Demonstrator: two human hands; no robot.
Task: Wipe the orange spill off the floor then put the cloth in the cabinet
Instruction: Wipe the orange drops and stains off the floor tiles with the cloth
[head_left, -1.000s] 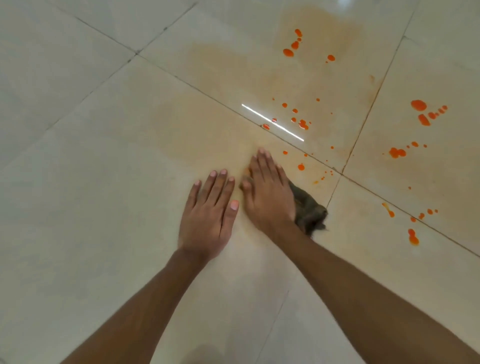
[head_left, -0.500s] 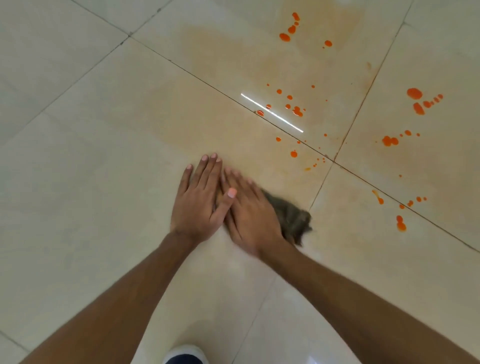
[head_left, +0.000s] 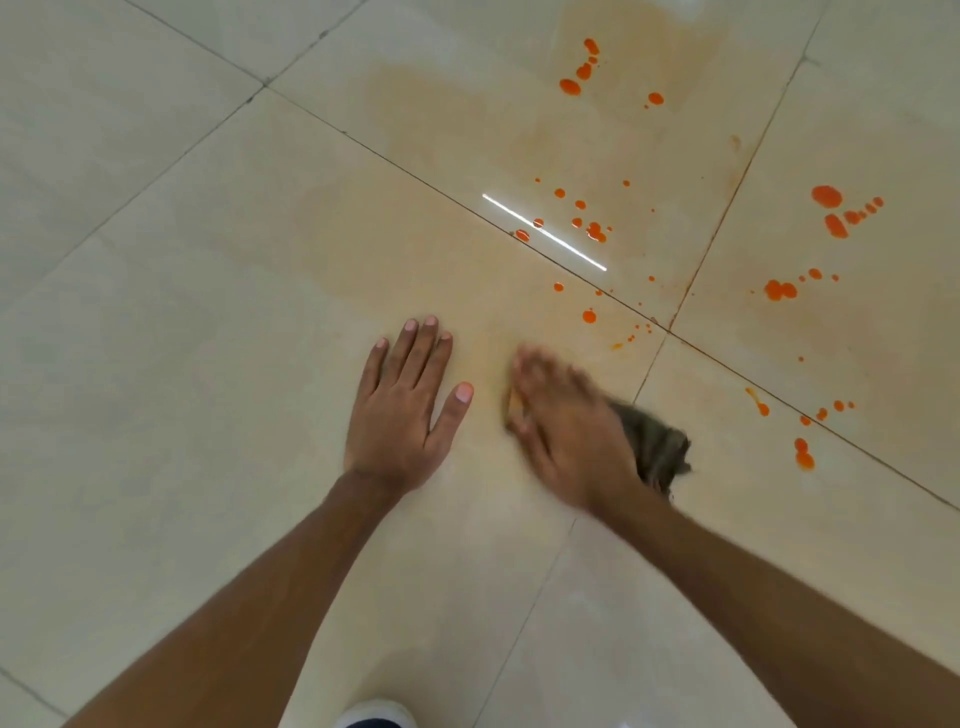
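Orange spill drops (head_left: 589, 316) are scattered over the cream floor tiles, ahead and to the right of my hands, with a pale orange smear (head_left: 415, 249) across the tile in front. My right hand (head_left: 566, 436) presses flat, fingers straight, on a dark grey-brown cloth (head_left: 657, 449); the cloth sticks out from under the palm on the right, and the hand is motion-blurred. My left hand (head_left: 402, 410) rests flat on the bare tile a short gap to the left, fingers spread. No cabinet is in view.
Dark grout lines (head_left: 691, 291) cross the floor diagonally. Larger orange blots lie at the far right (head_left: 826, 196) and top (head_left: 570, 87). A white shoe tip (head_left: 374, 714) shows at the bottom edge. A bright light reflection (head_left: 543, 232) streaks the tile.
My right hand slid the cloth left against the left hand, then back right, opening a gap between the hands. The left hand stayed planted on the tile.
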